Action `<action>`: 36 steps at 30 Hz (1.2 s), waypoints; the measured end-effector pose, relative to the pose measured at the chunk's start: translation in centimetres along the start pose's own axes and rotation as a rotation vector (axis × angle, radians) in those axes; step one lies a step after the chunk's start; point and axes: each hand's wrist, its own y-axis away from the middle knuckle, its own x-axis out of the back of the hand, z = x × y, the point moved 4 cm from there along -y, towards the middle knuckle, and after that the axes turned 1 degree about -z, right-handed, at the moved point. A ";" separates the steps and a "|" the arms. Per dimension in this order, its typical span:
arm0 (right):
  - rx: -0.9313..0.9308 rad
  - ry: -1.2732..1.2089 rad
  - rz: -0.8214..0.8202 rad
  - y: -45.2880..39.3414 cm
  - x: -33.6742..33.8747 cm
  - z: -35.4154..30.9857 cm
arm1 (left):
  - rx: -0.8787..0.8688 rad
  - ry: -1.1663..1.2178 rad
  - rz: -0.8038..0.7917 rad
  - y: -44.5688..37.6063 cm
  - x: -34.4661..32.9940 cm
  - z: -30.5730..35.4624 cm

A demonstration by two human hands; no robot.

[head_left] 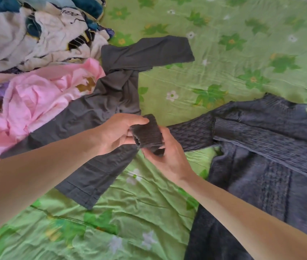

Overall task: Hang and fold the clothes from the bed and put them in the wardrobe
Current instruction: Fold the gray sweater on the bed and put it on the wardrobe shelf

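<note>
Head view: both hands grip the ribbed cuff (147,132) of the dark grey knitted cardigan (257,147), sorting its sleeve.
Left hand (118,133) and right hand (165,156) pinch it; next likely pull sleeve straight, flatten on green floral bedsheet (233,59).

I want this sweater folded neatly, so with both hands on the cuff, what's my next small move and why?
Probably pull the cuff outward to straighten the sleeve. Both the left hand and the right hand hold it, and the sleeve still lies bunched against the sweater, which is spread unevenly on the bed.
</note>
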 end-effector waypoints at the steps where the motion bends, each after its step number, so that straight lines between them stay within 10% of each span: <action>1: -0.030 -0.053 0.067 0.1 1.2 0.2 | -0.012 -0.013 -0.016 -0.3 -1.4 0.5; 9: -0.195 -0.272 0.435 2.3 13.1 2.1 | -0.206 -0.122 -0.033 -4.7 -13.3 4.9; 15: -0.294 -0.402 0.702 5.6 25.0 4.9 | -0.743 -0.697 0.094 -8.5 -20.8 5.1; 22: -0.567 -0.717 0.871 12.3 36.1 13.7 | -0.541 -1.415 -0.076 -12.6 -23.2 2.9; 36: -0.762 0.103 1.074 21.4 39.5 23.5 | -0.860 -1.732 -0.019 -18.0 -27.1 5.4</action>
